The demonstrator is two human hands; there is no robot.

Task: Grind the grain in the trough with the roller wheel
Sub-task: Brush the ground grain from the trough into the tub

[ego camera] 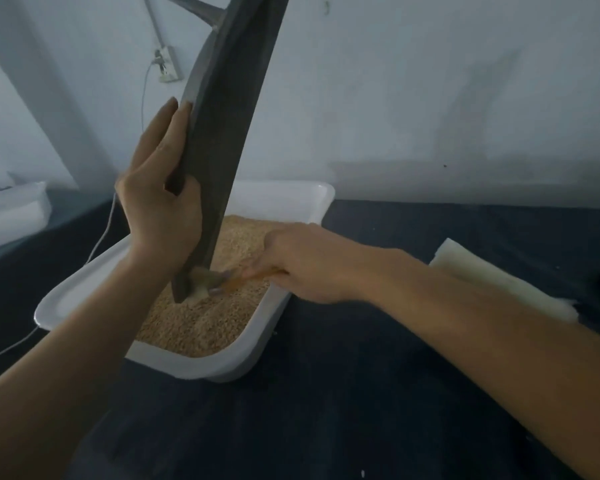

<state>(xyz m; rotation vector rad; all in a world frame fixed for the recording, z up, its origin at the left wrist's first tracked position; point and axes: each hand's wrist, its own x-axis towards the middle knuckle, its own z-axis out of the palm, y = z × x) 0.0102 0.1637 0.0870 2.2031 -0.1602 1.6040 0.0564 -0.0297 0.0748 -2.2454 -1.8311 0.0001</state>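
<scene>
A: Why is the dark trough stood up on end like that?

B: I'd judge it is being emptied. Its low end sits over the white tray, so whatever slides down lands there. The left hand, at about nine o'clock of the trough, steadies it: fingers laid nearly straight along the side wall, thumb hooked round the near edge.

A: And the right hand?

B: It reaches in from three o'clock and pinches a small brush with an orange handle, its tip at the trough's mouth, likely sweeping out the pale ground stuff clinging there. It is blurred, so I can't tell more.

A: What is in the tray?

B: A bed of tan grain covering most of its floor, on the dark tabletop. A second white container stands at nine o'clock; its contents are hidden.

A: The roller wheel?

B: Not in sight. A pale folded cloth lies at three o'clock.
</scene>
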